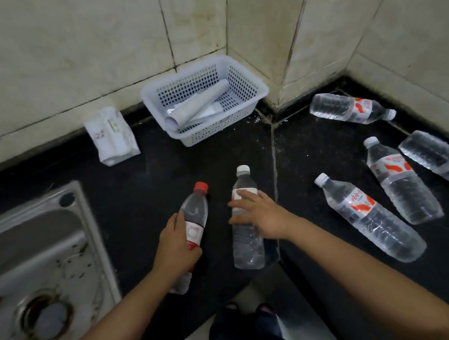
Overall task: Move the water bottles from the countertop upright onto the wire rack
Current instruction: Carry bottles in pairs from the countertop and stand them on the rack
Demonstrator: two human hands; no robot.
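Lying bottles: six clear plastic water bottles are seen flat on the black stone bench [145, 174]; no wire rack is in view.
Left hand: the left hand [174, 247] is wrapped around the red-capped clear plastic bottle [195, 219], its grip closed on the lower body, cap pointing to 12 o'clock.
Right hand: the right hand [257, 212] is laid over the white-capped clear plastic bottle with the white label [246, 237], fingers spread wide across the label, the grip not yet closed.
Other bottles: two white-capped bottles with red-and-white labels [368, 213] [400, 182] are found at 3 o'clock of the hands, a third [438, 159] is cut by the frame edge, a fourth [351, 108] lies at 2 o'clock by the tiled wall.
Basket: a white perforated plastic basket [247, 89] holding rolled paper is set at 12 o'clock.
Pack: a white tissue pack [112, 136] lies at 10 o'clock.
Sink: a steel sink [39, 247] is seen at 8 o'clock.
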